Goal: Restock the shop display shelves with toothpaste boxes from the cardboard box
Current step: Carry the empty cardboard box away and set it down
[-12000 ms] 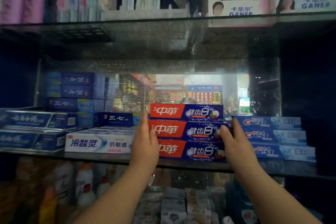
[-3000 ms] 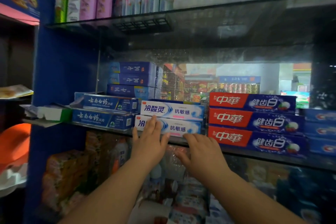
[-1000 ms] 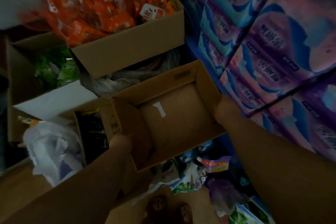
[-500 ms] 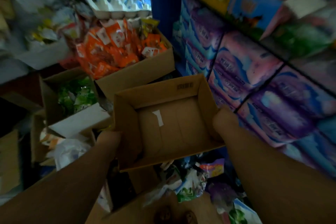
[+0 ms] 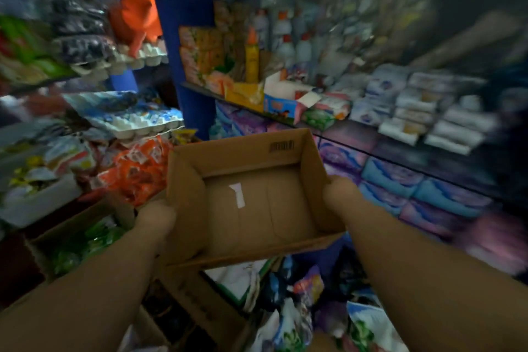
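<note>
A left hand (image 5: 155,220) and right hand (image 5: 340,194) clasp opposite walls of the empty box (image 5: 257,208), held aloft, each grip closed on its wall. Light, stiff but crushable card likely favours low, two-sided holds.

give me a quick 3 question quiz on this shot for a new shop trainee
1. True or false: the cardboard box holds toothpaste boxes.
2. How is the box held? A) by one hand B) by both hands, one at each side C) by neither, it sits on a shelf
3. Fill in: a white strip lies on the box's ____.
Key: 1 false, only the strip shows inside. 2 B, left hand and right hand. 3 floor.
</note>
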Tool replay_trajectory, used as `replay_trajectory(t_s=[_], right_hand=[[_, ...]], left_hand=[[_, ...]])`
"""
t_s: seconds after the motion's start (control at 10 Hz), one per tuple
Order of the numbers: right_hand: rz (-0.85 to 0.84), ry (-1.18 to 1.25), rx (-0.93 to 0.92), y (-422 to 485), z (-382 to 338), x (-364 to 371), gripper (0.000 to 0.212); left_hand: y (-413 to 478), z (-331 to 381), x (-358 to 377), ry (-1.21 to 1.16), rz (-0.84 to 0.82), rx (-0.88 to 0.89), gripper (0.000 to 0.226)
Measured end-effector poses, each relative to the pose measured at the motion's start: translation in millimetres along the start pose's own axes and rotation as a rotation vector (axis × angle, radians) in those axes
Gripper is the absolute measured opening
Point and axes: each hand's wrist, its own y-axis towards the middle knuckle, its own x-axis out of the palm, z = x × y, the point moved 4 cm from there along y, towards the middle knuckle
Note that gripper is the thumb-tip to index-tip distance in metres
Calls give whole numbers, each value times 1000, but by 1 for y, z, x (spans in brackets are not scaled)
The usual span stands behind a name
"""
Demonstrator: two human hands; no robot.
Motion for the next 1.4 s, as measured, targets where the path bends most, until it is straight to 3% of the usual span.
replay_trajectory(t_s=[0.2, 0.3, 0.4, 0.6, 0.9, 1.2, 1.4], right_hand=[[123, -88, 126, -83, 39, -49, 37], [180, 45, 246, -126, 82, -78, 37], [230, 64, 396, -173, 133, -110, 38], [401, 37, 630, -277, 249, -178, 37], [654, 322, 1051, -479, 409, -217, 36], [965, 416, 1276, -635, 533, -259, 37], [959, 407, 1367, -719, 596, -282, 38]], left_hand=[[-49, 45, -25, 106, 7, 260, 34], [-85, 77, -10, 69, -41, 338, 36], [-130, 117, 15, 32, -119, 417, 36], [-220, 212, 101, 185, -342, 746, 32], [-452, 292, 246, 200, -689, 1040, 30], [-685, 316, 323, 457, -714, 1346, 34], [-813, 323, 379, 385, -844, 1405, 36]])
